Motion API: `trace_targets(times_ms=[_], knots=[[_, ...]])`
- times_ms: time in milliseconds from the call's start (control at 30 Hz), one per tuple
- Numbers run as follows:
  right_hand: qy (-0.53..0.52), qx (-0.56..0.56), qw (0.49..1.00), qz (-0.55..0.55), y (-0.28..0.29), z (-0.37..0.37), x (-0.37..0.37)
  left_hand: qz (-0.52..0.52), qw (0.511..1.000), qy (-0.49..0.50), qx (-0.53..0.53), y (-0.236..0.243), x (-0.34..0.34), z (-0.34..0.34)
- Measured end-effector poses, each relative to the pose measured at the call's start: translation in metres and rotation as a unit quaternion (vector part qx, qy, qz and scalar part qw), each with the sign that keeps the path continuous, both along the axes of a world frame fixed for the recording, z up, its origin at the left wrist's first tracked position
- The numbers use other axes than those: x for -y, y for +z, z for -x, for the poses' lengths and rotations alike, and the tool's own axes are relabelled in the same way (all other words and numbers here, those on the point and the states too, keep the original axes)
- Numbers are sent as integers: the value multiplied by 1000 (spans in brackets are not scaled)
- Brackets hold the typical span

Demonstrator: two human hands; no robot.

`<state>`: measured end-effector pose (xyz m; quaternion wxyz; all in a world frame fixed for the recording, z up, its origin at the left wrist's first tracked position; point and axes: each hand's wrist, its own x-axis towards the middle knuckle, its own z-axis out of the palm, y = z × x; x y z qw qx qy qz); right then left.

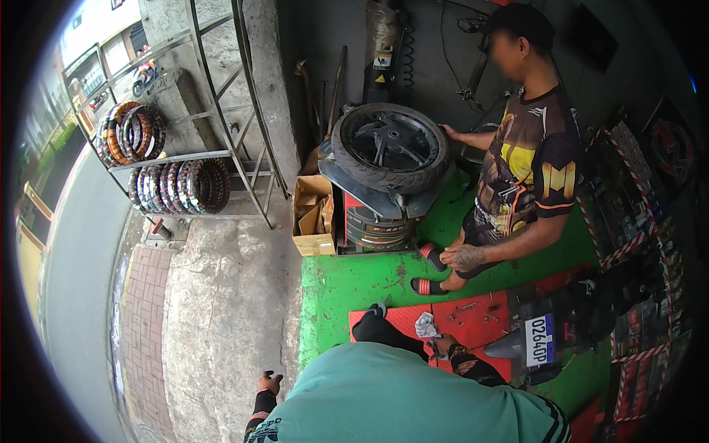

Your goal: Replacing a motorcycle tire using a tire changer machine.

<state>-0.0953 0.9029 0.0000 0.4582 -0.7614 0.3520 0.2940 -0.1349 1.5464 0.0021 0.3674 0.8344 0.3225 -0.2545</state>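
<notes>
My left hand [270, 382] hangs low at the left over the concrete, holding nothing, its fingers loosely apart. On the right, my right hand [445, 344] is low over the red mat [473, 317], fingers curled; what they hold, if anything, is too small to make out. A crumpled whitish rag [426, 325] is right by its fingertips. Ahead, a black motorcycle wheel with its tire [391, 144] lies flat on a tire-changing machine [354, 184]. Across from me stands a co-worker [528, 148], with one hand at the tire's edge and the other held low at the front.
A motorcycle [569, 332] is close on my right. Small tools and parts are scattered on the mat. An open cardboard box [314, 218] sits beside the machine. At the left, a metal rack [177, 156] carries several tires, with the street beyond. Striped-edged shelves [628, 192] line the right.
</notes>
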Motion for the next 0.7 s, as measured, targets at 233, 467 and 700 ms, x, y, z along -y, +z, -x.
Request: trace_targets(times_ms=[233,467,700], knots=[[11,37,999,20,11,-2,-6,16,999,-5,35,-4,11,-13],[40,50,995,79,49,-6,-24,20,999,0,32,4,12,-10],[17,21,999,19,38,-1,-25,36,999,39,-10,-2,5,2]])
